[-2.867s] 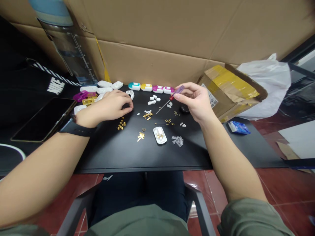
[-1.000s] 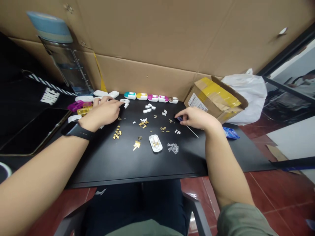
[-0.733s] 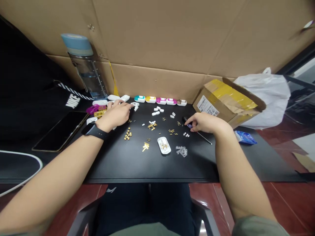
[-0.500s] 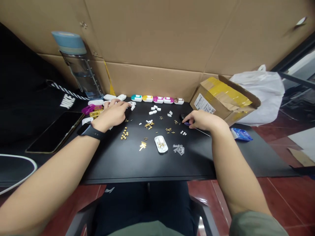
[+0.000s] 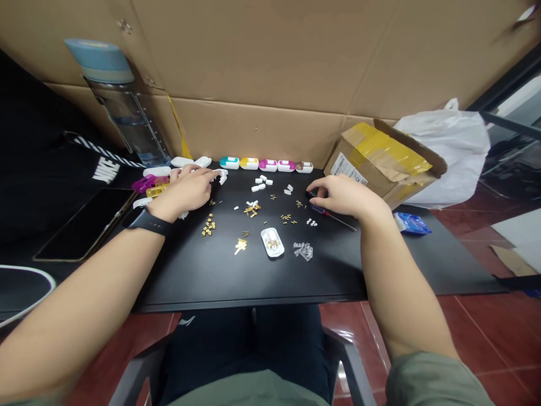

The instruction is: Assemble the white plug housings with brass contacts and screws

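My left hand [image 5: 192, 189], with a dark watch at the wrist, is open and lies palm down at the back left. Its fingertips reach white plastic pieces [image 5: 222, 176]; what lies beneath the palm is hidden. My right hand [image 5: 336, 194] hovers low in front of the cardboard box, thumb and index finger apart on either side of a small dark object [image 5: 311, 194]. I cannot make out its kind. Just below that hand a screwdriver [image 5: 320, 211] with a purple-red handle rests on the table. Near the middle, a white oval shell [image 5: 273, 252] contains small white and brass parts.
Brass rings [image 5: 208, 226], brass strips [image 5: 240, 246] and clear plastic pieces [image 5: 303, 251] lie in small piles. Several colored-and-white cases [image 5: 249, 163] line the back. A water bottle [image 5: 131, 113] and a phone [image 5: 80, 223] are left; a cardboard box [image 5: 380, 163] stands right.
My right hand has let go of the screwdriver's handle and shifted back to the dark object. The left hand stays by the white pieces. The whole view has shifted slightly.
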